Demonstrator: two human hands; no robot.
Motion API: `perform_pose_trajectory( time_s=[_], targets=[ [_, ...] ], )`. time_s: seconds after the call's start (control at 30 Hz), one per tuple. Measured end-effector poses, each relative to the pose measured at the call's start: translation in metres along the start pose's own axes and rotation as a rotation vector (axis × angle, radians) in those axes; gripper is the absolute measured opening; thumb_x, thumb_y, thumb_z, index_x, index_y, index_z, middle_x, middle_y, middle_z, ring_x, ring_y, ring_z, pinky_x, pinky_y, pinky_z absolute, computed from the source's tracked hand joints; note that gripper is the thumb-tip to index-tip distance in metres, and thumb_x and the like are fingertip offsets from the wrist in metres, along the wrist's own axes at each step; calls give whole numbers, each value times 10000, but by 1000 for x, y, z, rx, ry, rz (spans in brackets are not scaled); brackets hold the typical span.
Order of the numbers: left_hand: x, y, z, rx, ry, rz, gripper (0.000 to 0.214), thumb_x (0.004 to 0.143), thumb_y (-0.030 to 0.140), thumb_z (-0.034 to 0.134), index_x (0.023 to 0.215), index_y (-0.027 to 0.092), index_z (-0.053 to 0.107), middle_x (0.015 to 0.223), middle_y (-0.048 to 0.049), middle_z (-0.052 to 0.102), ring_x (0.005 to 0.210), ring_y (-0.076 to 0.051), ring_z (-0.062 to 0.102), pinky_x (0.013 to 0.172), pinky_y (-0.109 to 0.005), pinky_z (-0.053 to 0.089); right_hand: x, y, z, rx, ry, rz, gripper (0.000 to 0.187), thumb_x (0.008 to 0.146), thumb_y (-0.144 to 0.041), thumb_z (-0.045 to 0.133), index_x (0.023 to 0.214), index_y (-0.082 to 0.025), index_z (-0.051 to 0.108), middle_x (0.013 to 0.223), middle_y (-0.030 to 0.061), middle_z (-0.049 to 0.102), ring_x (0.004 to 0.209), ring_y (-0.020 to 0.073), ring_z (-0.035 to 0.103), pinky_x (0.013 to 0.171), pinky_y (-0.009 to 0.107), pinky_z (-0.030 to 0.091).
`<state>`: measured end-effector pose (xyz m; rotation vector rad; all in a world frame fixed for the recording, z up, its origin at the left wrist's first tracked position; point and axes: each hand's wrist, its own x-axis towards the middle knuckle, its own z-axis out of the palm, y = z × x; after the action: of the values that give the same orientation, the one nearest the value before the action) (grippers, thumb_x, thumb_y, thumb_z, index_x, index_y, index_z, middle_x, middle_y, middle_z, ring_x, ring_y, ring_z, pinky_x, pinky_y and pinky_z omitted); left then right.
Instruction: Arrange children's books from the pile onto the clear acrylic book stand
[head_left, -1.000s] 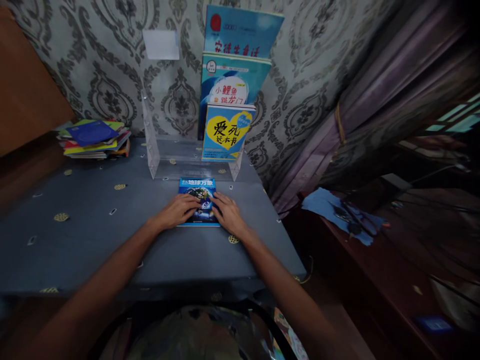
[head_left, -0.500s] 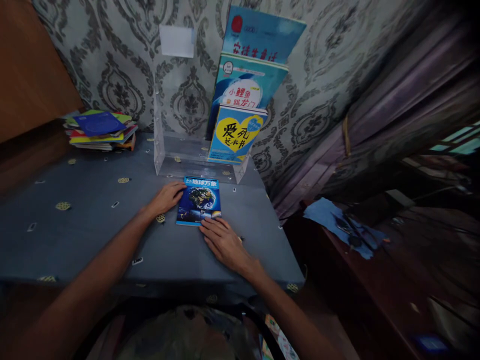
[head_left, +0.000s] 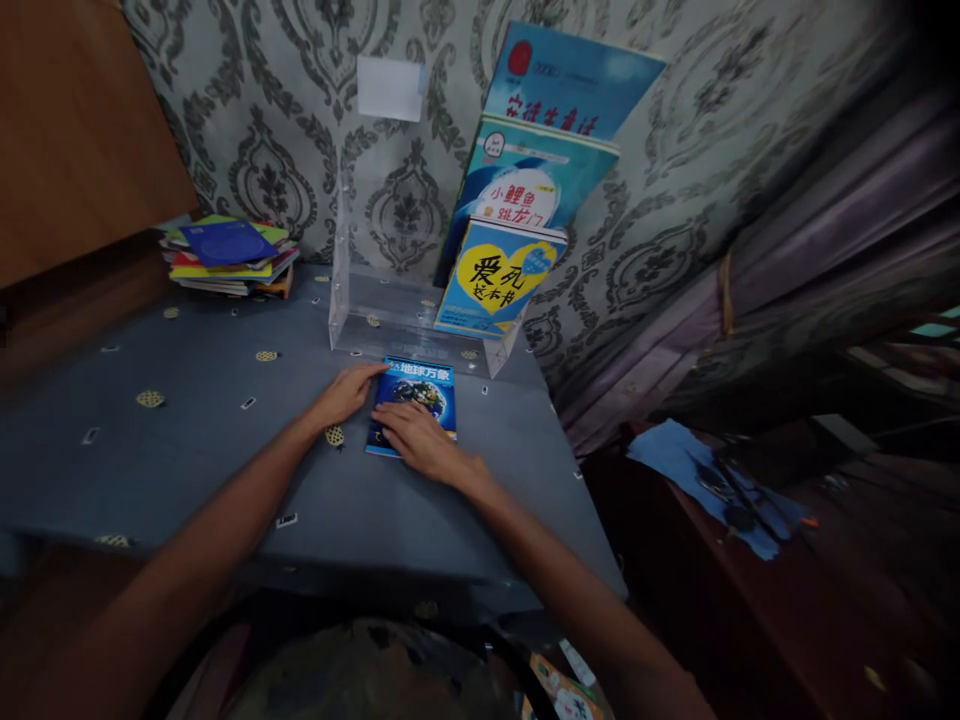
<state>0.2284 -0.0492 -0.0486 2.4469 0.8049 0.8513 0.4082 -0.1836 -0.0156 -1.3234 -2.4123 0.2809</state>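
The blue, rectangular paper book, long axis pointing away, lies under the flat right hand, right of the outstretched left hand.

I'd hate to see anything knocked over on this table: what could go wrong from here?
The globe-covered 地球万象 book lies just in front of the clear book stand, so a forward push might bump it. The stand's three visible books sit toward its right side, so a knock could make them slip. The uneven book stack might shed its top blue book if jostled.
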Motion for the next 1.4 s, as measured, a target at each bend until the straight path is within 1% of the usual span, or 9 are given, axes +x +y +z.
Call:
perform_pose_trajectory(
  time_s=[0.13, 0.27, 0.4, 0.57, 0.77, 0.93, 1.17, 1.3, 1.4],
  targets=[
    [1, -2, 4, -35, 23, -20, 510, 901, 126, 373, 1377, 155, 555, 1300, -109, 680, 1219, -207, 627, 1109, -444, 458, 29, 38, 2, 21, 49, 91, 403, 960, -119, 462, 1337, -185, 589, 1396, 130, 613, 1318, 228, 551, 1133, 448, 405],
    [0, 2, 3, -36, 6, -29, 533, 896, 91, 366, 1405, 127, 517, 1308, -129, 672, 1234, -213, 620, 1118, -439, 449, 57, 66, 4, 87, 89, 182, 475, 922, -73, 448, 1388, -146, 501, 1352, 152, 631, 1282, 227, 572, 1108, 430, 431],
    [-1, 6, 1, 42, -10, 5, 493, 911, 101, 374, 1361, 138, 573, 1303, -124, 676, 1209, -224, 633, 1090, -431, 477, 69, 80, 13, 181, 134, 179, 551, 881, -33, 434, 1427, -109, 426, 1386, 168, 603, 1310, 226, 543, 1123, 423, 412],
    [0, 5, 2, 125, -51, 87, 453, 878, 84, 408, 1218, 179, 692, 1293, -93, 691, 1220, -216, 632, 1110, -428, 466, 67, 85, 25, 125, 203, 156, 531, 891, -68, 421, 1410, -165, 474, 1368, 129, 617, 1277, 242, 547, 1110, 458, 415],
    [-11, 23, -11, 256, -166, 87, 540, 815, 12, 430, 1270, 176, 670, 1384, -99, 634, 1303, -237, 582, 1136, -442, 429, 68, 82, 24, 54, 187, 170, 475, 921, -129, 443, 1389, -161, 515, 1376, 132, 610, 1283, 248, 536, 1113, 449, 405],
    [-49, 54, -28, 317, -275, 79, 525, 843, 32, 448, 1296, 196, 658, 1415, -88, 612, 1324, -243, 564, 1121, -421, 439, 68, 78, 23, 17, 166, 187, 446, 945, -174, 475, 1387, -145, 521, 1400, 140, 596, 1296, 242, 529, 1115, 437, 398],
    [-110, 87, -25, 224, -235, 100, 478, 922, 77, 432, 1306, 271, 643, 1440, -61, 593, 1317, -217, 563, 1151, -464, 402, 65, 52, 8, -120, 134, 200, 358, 976, -141, 422, 1287, -138, 599, 1330, 152, 641, 1251, 253, 566, 1079, 429, 421],
    [-114, 92, -17, 263, -173, 94, 441, 927, 75, 434, 1265, 239, 665, 1383, -76, 637, 1289, -221, 584, 1125, -448, 436, 49, 22, 5, -198, 101, 235, 351, 991, -134, 396, 1264, -146, 617, 1267, 159, 672, 1217, 275, 591, 1052, 459, 441],
    [-110, 92, -14, 273, -135, 111, 401, 932, 88, 444, 1216, 233, 688, 1320, -73, 677, 1239, -217, 618, 1093, -427, 468, 20, 1, 14, -192, 147, 187, 368, 990, -177, 439, 1324, -133, 586, 1424, 184, 568, 1342, 292, 502, 1113, 492, 402]
  ],
)
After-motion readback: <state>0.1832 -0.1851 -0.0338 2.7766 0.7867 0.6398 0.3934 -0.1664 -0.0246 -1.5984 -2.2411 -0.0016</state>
